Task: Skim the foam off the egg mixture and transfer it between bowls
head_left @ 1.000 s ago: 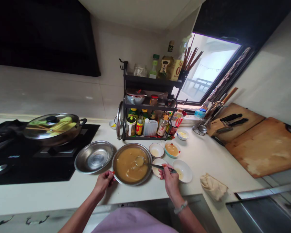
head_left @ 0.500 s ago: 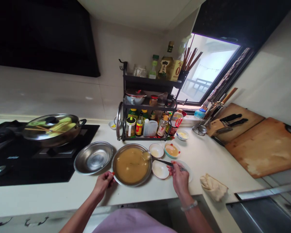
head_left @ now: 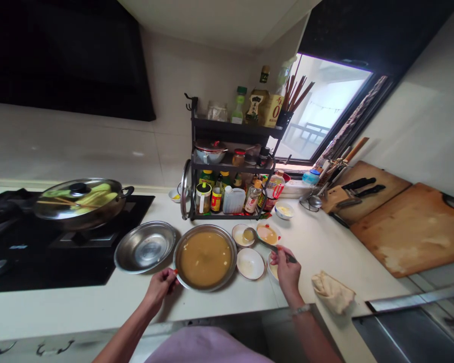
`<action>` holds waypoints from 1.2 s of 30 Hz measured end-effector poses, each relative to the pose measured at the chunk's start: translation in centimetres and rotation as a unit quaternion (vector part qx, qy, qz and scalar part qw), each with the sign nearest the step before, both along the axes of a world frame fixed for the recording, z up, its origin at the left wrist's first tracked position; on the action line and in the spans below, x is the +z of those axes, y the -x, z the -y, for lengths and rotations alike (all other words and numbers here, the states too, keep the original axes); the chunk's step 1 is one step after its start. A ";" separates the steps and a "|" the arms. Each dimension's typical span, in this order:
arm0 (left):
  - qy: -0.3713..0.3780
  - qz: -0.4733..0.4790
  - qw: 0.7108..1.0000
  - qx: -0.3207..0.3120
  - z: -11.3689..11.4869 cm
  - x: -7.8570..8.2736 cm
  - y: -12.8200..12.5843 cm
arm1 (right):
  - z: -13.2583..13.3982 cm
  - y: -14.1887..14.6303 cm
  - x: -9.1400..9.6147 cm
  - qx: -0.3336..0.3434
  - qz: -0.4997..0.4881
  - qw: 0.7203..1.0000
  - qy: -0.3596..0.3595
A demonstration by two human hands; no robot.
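My left hand (head_left: 162,288) pinches the rim of a metal bowl (head_left: 179,279) filled with brown liquid (head_left: 205,256). In my right hand (head_left: 287,269) is a ladle (head_left: 266,244) with a dark handle. Its head, with some liquid in it, is over a small white bowl (head_left: 238,229) just right of the metal bowl. A second white bowl (head_left: 250,264) sits in front of that one. Behind the handle stands a bowl with a light brown mixture (head_left: 268,233). Another small bowl (head_left: 273,267) is partly hidden by my right hand.
An empty metal basin (head_left: 146,247) lies left of the full bowl. Farther left, a lidded pan (head_left: 79,204) sits on the black cooktop (head_left: 79,267). A seasoning rack (head_left: 234,166) stands behind the bowls. To the right are a folded cloth (head_left: 333,292), a knife block (head_left: 338,196) and cutting boards (head_left: 412,229).
The ladle has moved from above the metal bowl rightward to the small white bowl at the back. My right hand has shifted right with it; my left hand stays at the rim.
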State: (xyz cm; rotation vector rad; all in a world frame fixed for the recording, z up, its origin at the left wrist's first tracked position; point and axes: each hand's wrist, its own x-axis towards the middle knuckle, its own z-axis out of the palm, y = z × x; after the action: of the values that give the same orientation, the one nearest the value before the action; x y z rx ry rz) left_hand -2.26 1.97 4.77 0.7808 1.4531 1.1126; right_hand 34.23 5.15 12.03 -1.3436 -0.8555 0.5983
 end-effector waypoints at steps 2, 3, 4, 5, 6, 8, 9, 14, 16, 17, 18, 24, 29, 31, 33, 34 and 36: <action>0.001 -0.001 1.000 0.000 0.0 0.1 0.0 | 0.4 0.0 -0.1 0.018 0.042 0.999 -0.014; 0.001 -0.001 1.000 0.001 0.0 0.1 0.0 | 0.6 -0.1 0.0 0.032 0.065 0.997 -0.026; 0.001 0.000 1.000 0.003 0.0 0.1 0.0 | 0.9 -0.1 0.1 0.049 0.089 0.994 -0.039; 0.002 0.001 1.000 0.004 0.0 0.0 0.0 | 1.1 -0.1 0.3 0.066 0.114 0.990 -0.054; 0.001 0.002 1.000 0.005 -0.1 -0.1 0.0 | 1.4 -0.1 0.6 0.082 0.138 0.985 -0.069; 0.001 0.004 1.000 0.005 -0.1 -0.3 0.1 | 1.9 0.0 1.3 0.104 0.174 0.975 -0.093; 0.000 0.005 1.000 0.004 -0.1 -0.4 0.1 | 2.1 0.2 1.6 0.110 0.182 0.972 -0.101; -0.002 0.005 1.000 0.006 -0.1 -0.4 0.1 | 2.9 2.5 2.0 0.105 0.099 0.986 -0.085; -0.002 0.003 1.000 0.006 -0.1 -0.3 0.0 | 3.2 3.9 1.4 0.119 0.055 0.990 -0.054; -0.002 0.002 1.000 0.005 0.0 -0.3 0.0 | 3.3 4.5 1.0 0.134 0.043 0.989 -0.039; -0.003 0.003 1.000 0.003 0.0 -0.2 0.0 | 3.5 5.2 0.6 0.153 0.039 0.987 -0.030; -0.002 0.005 1.000 0.001 0.1 0.0 0.0 | 4.3 7.8 -1.2 0.233 0.070 0.970 0.008; -0.001 0.004 1.000 0.002 0.0 -0.2 0.1 | 3.6 8.4 -2.0 0.176 -0.024 0.982 0.060; -0.001 0.005 1.000 0.004 0.1 -0.2 0.1 | 3.1 8.2 -2.1 0.150 -0.083 0.983 0.064; 0.001 0.005 1.000 0.006 0.1 -0.1 0.0 | 2.8 7.9 -2.1 0.134 -0.133 0.980 0.061; 0.001 0.004 1.000 0.006 0.1 -0.1 0.0 | 2.7 7.7 -2.0 0.130 -0.149 0.978 0.060; -0.001 0.002 1.000 0.005 0.1 -0.1 0.0 | 2.6 7.3 -1.7 0.125 -0.162 0.977 0.059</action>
State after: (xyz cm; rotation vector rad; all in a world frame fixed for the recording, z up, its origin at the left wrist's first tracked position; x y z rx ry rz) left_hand -2.27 1.87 4.64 0.7732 1.4543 1.1218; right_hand 26.98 2.60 10.29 -1.2079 -0.7339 1.0482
